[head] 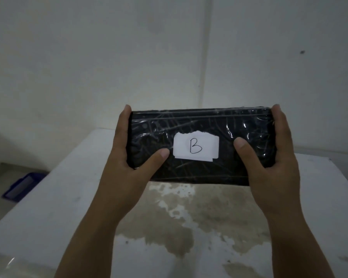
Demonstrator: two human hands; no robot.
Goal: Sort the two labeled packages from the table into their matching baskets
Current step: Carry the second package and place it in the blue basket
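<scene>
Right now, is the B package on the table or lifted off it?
Lifted. Both hands, left and right, grip the ends of the package, and its lower edge hangs clear above the stained table.

A bare storeroom or utility room: plain white walls point(88, 57), a stained white desk point(48, 207), a blue bin point(22, 185) on the floor.

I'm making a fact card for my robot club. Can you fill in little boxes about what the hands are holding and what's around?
held thing: black package, wrapped in shiny clear film
label: white paper label reading B
left hand: grips the left end
right hand: grips the right end
table: white, stained patch below the package
floor: blue basket, left of the table
</scene>
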